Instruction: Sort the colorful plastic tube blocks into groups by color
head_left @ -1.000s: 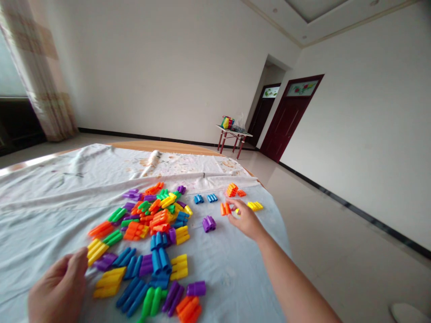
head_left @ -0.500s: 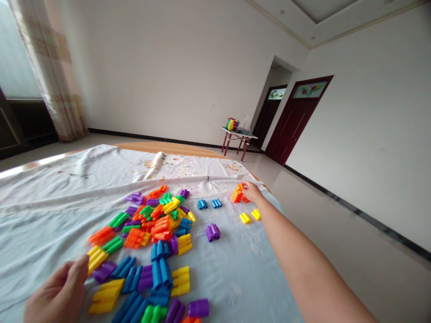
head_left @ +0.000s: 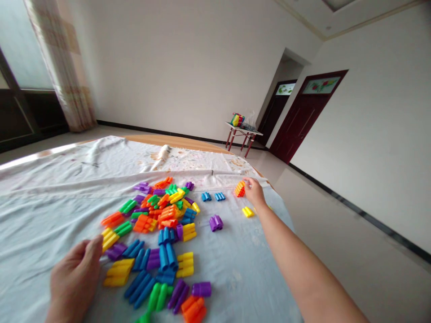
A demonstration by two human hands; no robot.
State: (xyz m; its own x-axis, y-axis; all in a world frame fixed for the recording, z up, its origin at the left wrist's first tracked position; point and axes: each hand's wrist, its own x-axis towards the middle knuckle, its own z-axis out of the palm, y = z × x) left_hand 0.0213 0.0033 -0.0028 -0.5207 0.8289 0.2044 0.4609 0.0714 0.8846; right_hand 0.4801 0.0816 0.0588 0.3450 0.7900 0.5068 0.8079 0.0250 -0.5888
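Colourful ridged plastic building blocks [head_left: 164, 215] lie in a loose heap on a pale cloth [head_left: 50, 211]. My right hand [head_left: 254, 193] reaches far out, its curled fingers against a small orange block stack [head_left: 239, 189]. Whether it grips the stack is hidden. A yellow block [head_left: 248, 211] lies just below that hand. Two blue blocks [head_left: 213, 196] and a purple block [head_left: 216, 223] stand apart from the heap. My left hand [head_left: 76, 280] rests at the near edge of the heap, fingers apart, beside a yellow block [head_left: 110, 239], holding nothing I can see.
The cloth's right edge runs close to my right forearm, with a tiled floor beyond. A small red-legged table [head_left: 244, 130] carrying a colourful bag stands far back by dark red doors [head_left: 301, 114]. A rolled white item [head_left: 164, 152] lies on the far cloth.
My left hand has moved right and up, closer to the yellow block. The view has swung slightly right. My right hand stays at the orange stack, whose pieces now sit closer together.
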